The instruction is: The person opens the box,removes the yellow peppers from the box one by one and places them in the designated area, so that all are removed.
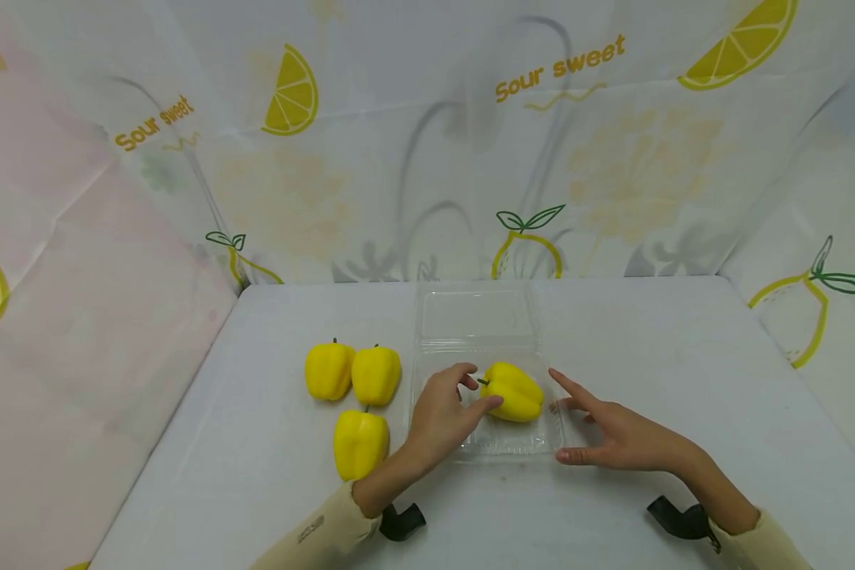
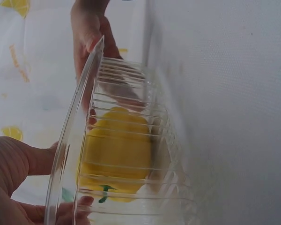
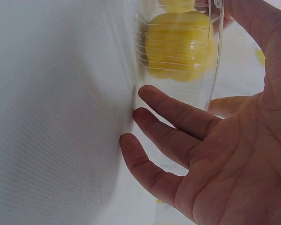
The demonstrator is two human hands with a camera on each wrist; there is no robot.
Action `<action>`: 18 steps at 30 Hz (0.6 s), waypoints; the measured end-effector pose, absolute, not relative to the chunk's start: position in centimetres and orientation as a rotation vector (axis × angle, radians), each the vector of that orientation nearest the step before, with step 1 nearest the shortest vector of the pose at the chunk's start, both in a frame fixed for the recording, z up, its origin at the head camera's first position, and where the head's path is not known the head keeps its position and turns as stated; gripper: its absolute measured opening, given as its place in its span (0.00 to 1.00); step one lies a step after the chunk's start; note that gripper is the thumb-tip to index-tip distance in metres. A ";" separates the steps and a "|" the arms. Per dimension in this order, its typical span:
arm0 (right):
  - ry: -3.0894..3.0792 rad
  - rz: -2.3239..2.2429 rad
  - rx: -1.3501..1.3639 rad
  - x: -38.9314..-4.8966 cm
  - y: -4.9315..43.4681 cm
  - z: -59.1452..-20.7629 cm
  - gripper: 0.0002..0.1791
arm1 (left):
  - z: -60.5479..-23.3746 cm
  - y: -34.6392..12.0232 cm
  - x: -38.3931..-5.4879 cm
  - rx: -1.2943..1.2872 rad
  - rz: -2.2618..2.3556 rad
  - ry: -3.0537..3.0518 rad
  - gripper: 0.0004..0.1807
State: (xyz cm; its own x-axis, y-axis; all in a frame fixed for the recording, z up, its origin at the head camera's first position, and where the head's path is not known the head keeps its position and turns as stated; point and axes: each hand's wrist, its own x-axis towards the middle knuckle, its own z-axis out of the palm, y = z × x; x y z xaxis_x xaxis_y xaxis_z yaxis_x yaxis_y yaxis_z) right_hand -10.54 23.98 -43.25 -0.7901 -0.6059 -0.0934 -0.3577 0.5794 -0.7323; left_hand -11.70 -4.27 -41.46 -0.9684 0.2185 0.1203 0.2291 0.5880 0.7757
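A yellow bell pepper [image 1: 517,393] with a green stem lies on its side in the base of a clear plastic clamshell box [image 1: 504,457]. The box's lid [image 1: 479,315] is folded back, away from me. Over the left part of the box is my left hand [image 1: 438,412], its loosely bent fingers by the stem and its thumb before the pepper, without a visible pinch. Just outside the right wall, my right hand [image 1: 630,435] has its fingers spread and holds nothing. The right wrist view shows its fingertips [image 3: 131,145] low, close to the tabletop.
Three more yellow peppers stand left of the box: two behind [image 1: 329,370] [image 1: 376,375] and one nearer [image 1: 360,443]. Black curved pieces show at the left wrist [image 1: 402,522] and right wrist [image 1: 677,518]. A lemon-print cloth [image 1: 413,158] hangs behind the white table [image 1: 256,443].
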 end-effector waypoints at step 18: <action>2.485 -1.036 -0.772 -10.4 24.0 -43.2 0.59 | -41.9 -2.7 -11.9 -0.343 -1.322 -2.858 0.31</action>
State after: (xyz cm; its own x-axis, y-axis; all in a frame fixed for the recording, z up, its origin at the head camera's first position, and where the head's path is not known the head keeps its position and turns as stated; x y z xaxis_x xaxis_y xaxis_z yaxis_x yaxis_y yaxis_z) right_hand -10.43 23.97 -43.22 -0.7952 -0.5983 -0.0984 -0.3512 0.5868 -0.7296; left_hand -11.92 -2.71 -41.92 -0.9763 0.2062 0.0664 0.1841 0.6283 0.7559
